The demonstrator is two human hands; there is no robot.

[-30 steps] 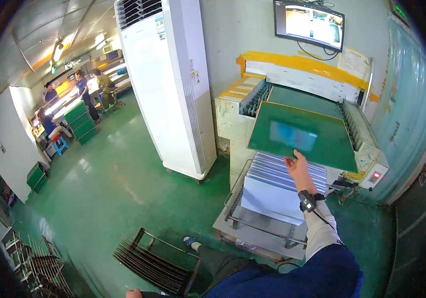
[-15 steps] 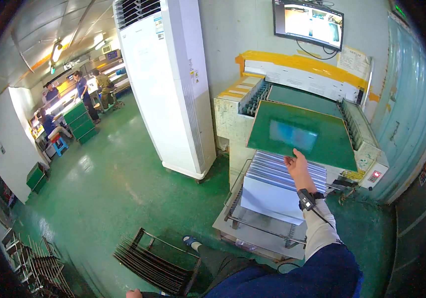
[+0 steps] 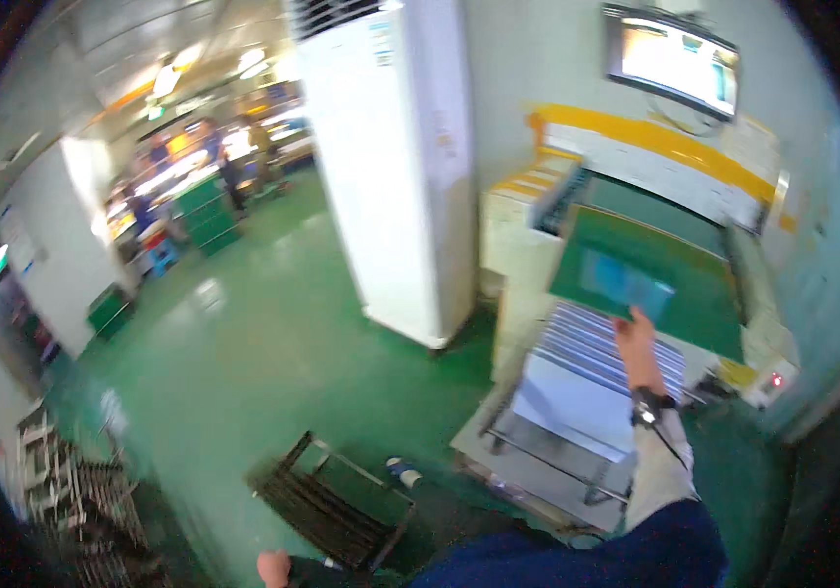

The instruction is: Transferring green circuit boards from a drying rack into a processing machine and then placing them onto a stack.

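A large flat green panel [image 3: 601, 245] lies on the bed of a roller machine [image 3: 513, 235], its near edge jutting out toward me. My right hand [image 3: 637, 338] is at that near edge, fingers apart and loosely bent, the tips overlapping the edge; blur hides whether they touch it. Below the hand, a row of upright thin sheets [image 3: 569, 390], white at the front, stands in a rack on a grey cart [image 3: 498, 461]. My left hand [image 3: 273, 566] hangs low at the bottom edge, beside a dark slotted rack [image 3: 327, 505] on the floor; its fingers cannot be made out.
A tall white air conditioner [image 3: 381, 176] stands left of the machine. A screen [image 3: 674, 59] hangs on the wall above. More metal racks [image 3: 77, 490] are at lower left. People work at lit benches at far left, near a stack of green boxes [image 3: 206, 214].
My view has swung left, so the scene sits further right and is blurred. My right hand has drawn back slightly from the panel. The panel keeps its place on the machine.
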